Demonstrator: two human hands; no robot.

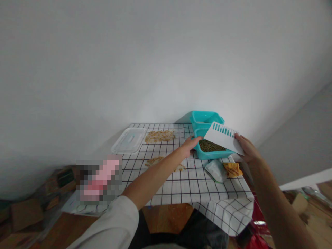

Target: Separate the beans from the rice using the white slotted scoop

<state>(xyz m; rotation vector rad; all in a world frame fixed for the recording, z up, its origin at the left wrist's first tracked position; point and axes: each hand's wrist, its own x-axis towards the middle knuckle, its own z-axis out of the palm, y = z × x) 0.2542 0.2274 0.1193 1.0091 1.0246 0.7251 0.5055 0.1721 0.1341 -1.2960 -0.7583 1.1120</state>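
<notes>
My right hand (246,147) grips one end of a flat white slotted panel (220,136), tilted over the front teal bin (207,155). A row of slots runs along the panel's far edge. Under it, small greenish grains (210,146), perhaps mung beans, cover the bin's bottom. At the bin's left side, my left hand (190,144) is closed on the rim, thumb on top and fingers mostly hidden below. A second teal bin (206,117) stands directly behind, partly covered by the panel.
On the checked tablecloth (181,190) lie a clear plastic lid (129,140) and scattered tan bits (160,136). A white pouch (215,171) and a crumpled yellow cloth-like item (232,169) sit before the bin. A wall (155,69) rises behind. Boxes (27,212) stand at lower left.
</notes>
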